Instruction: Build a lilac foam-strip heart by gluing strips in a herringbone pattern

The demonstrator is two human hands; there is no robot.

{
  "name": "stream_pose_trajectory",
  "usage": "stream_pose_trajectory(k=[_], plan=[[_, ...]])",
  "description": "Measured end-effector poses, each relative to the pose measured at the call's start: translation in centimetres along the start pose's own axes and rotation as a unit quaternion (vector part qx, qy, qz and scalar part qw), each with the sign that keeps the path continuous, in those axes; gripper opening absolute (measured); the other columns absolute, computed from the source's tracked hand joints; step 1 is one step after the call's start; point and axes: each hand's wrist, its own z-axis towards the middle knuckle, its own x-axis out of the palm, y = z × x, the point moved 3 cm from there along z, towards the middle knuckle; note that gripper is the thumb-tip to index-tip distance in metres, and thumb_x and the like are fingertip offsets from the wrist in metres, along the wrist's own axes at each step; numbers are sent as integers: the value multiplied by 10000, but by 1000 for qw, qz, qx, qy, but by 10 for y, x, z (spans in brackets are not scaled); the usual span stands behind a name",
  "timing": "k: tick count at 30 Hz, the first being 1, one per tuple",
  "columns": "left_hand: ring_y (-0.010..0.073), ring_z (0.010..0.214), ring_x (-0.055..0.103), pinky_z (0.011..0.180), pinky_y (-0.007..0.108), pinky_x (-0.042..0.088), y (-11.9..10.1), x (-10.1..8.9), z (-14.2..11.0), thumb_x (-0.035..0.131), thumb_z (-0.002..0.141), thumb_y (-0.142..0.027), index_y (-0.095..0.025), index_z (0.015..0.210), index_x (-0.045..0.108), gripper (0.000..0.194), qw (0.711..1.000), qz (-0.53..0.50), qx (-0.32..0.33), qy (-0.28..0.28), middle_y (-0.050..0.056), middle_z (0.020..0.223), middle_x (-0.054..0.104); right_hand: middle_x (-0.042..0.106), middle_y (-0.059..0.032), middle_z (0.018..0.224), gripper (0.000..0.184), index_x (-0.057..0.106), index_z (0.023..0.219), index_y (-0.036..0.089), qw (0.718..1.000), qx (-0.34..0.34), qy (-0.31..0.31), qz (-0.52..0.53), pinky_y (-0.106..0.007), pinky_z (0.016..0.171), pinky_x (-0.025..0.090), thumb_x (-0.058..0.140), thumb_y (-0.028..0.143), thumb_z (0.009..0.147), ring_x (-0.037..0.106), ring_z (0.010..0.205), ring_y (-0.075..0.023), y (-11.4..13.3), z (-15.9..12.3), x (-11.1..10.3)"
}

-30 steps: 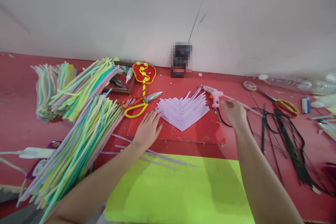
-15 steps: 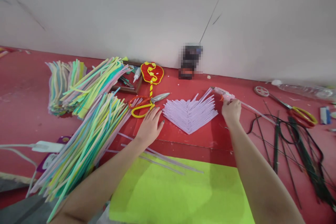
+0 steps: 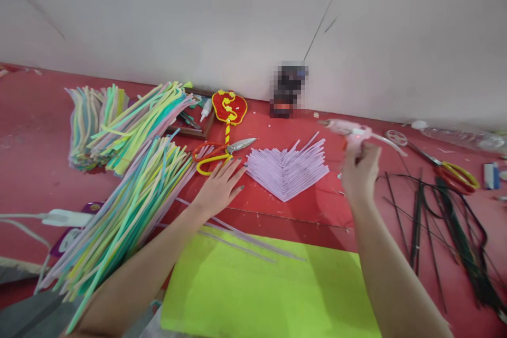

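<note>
My right hand [image 3: 359,171] is closed around the handle of a pink hot glue gun [image 3: 348,129], raised to the right with its nozzle pointing left; a clear glue stick [image 3: 390,143] juts from its back. Left of it on the red table lies a lilac V-shaped piece made of pipe cleaners [image 3: 284,171] set side by side, with a few ends sticking up at its upper right. My left hand [image 3: 219,187] rests palm down with fingers spread, between that piece and a pair of scissors [image 3: 222,156] with red and yellow handles.
Bundles of pastel pipe cleaners [image 3: 130,211] fill the left, beside a power strip [image 3: 69,240]. A yellow-green sheet [image 3: 269,290] lies in front. More scissors [image 3: 451,171], dark wires [image 3: 415,222] and a plastic bottle [image 3: 459,134] are at right. A red-yellow ornament [image 3: 229,108] stands behind.
My right hand has drawn the glue gun up and to the right, away from the lilac piece's upper right end. My left hand has shifted slightly left, its fingers more spread.
</note>
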Motion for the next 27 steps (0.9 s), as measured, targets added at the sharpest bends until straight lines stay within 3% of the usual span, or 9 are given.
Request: stream_pose_trajectory(k=[4,8,15,27], plan=[[259,1419,227,1144,484,240,0,2,2,398,947,-314,-193,1397,387,466,1000,6,-10,14,104,1514,311,650,-103,926,510,485,1131,202,992,-46,115,-15,-312,612,410,480,593,804,600,719,-215,31,-56,18],[251,1416,238,1144,485,240,1,2,2,391,950,-306,-203,1392,398,454,1000,7,-13,11,97,1505,330,638,-127,1108,536,484,1165,223,977,-111,177,-41,-326,611,440,529,592,778,635,846,-262,45,-88,38],[254,1412,245,1144,473,244,1,3,2,401,949,-307,-183,1373,429,443,1000,11,-12,15,104,1499,341,646,-104,1104,417,510,1130,226,972,-126,176,-90,-304,553,418,483,508,825,651,775,-243,52,-97,47],[257,1409,253,1139,467,252,0,3,2,394,951,-314,-178,1367,440,440,1000,15,-17,21,98,1497,349,651,-112,1030,351,529,1065,201,971,-148,168,-85,-285,518,382,454,457,837,637,724,-230,58,-98,50]])
